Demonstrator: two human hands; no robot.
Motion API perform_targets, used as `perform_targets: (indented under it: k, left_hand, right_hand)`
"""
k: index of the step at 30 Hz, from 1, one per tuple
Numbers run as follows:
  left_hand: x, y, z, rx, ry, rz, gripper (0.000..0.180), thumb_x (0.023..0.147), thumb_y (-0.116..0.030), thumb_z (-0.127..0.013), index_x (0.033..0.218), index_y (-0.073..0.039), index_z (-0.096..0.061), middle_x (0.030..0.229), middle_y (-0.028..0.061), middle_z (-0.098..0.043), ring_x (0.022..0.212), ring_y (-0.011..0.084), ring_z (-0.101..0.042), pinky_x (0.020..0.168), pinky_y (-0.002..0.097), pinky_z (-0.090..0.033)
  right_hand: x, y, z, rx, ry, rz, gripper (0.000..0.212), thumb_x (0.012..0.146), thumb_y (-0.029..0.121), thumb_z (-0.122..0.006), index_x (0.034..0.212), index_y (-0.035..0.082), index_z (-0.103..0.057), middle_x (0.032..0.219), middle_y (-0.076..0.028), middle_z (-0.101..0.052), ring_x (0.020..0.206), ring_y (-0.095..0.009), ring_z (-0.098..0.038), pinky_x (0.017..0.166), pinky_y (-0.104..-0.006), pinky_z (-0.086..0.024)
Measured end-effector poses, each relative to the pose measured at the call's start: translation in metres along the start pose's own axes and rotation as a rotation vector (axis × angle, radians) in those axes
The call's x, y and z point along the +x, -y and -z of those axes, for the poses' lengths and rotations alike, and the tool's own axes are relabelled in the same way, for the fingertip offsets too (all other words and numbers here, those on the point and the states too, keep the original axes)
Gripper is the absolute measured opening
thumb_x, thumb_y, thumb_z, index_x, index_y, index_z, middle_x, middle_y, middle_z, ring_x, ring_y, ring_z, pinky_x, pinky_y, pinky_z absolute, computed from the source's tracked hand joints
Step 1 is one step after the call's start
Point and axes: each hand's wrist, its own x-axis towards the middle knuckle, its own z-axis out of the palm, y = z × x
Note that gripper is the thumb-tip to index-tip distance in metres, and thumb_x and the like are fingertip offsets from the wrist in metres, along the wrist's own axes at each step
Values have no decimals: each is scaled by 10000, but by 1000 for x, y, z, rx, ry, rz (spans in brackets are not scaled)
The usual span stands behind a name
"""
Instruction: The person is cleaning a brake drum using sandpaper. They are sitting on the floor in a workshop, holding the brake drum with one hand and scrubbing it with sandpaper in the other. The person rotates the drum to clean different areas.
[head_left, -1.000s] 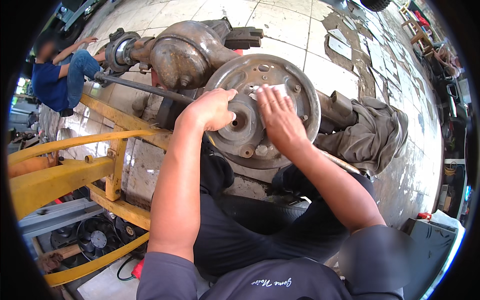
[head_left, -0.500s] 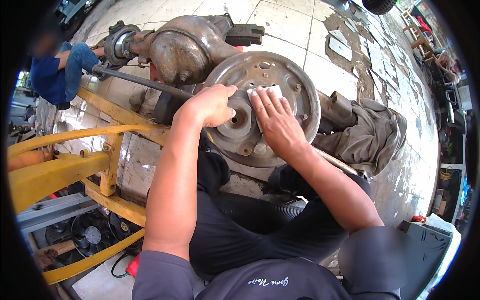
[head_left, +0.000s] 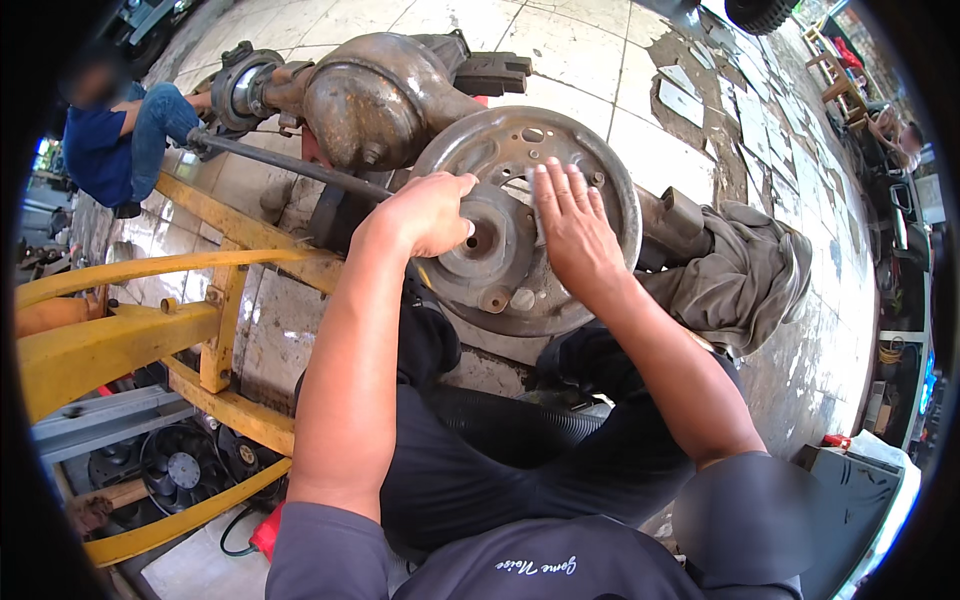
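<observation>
A large round brake backing plate, brown-grey metal with bolt heads and holes, stands in front of me at the end of an axle. My left hand is curled at the left edge of the round hub in its middle, index finger and thumb pointing inward. The fingers' undersides are hidden. My right hand lies almost flat on the plate's right half, fingers stretched and close together. Along its index finger shows the blurred edge of a thin whitish sheet; the palm hides the rest of it.
The axle's rusty differential housing lies beyond, with a long rod beside it. Yellow frame rails fill the left. A grey-brown cloth drapes over the axle tube at right. Another person sits at far left.
My right hand has slid to the right across the plate, taking the whitish sheet along and baring the metal beside the hub. My left hand stays at the hub.
</observation>
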Motion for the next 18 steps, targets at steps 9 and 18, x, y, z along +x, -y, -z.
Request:
perform_targets:
  k: [9, 18]
  left_hand:
    - [0, -1, 1, 8, 5, -10, 651, 885, -166, -695, 1464, -25, -431, 1451, 199, -483, 1370, 315, -440, 1156, 368, -343]
    - [1, -1, 0, 12, 11, -4, 650, 881, -155, -691, 1463, -23, -433, 1444, 203, -488, 1361, 321, -449, 1148, 369, -353]
  right_hand:
    - [0, -7, 1, 20, 29, -48, 607, 967, 53, -387, 1545, -8, -212, 1615, -203, -224, 1503, -328, -223, 1213, -498, -226]
    - [0, -10, 3, 17, 49, -37, 597, 984, 68, -357, 1550, -14, -187, 1625, -191, -204, 1505, -352, -200, 1214, -507, -219]
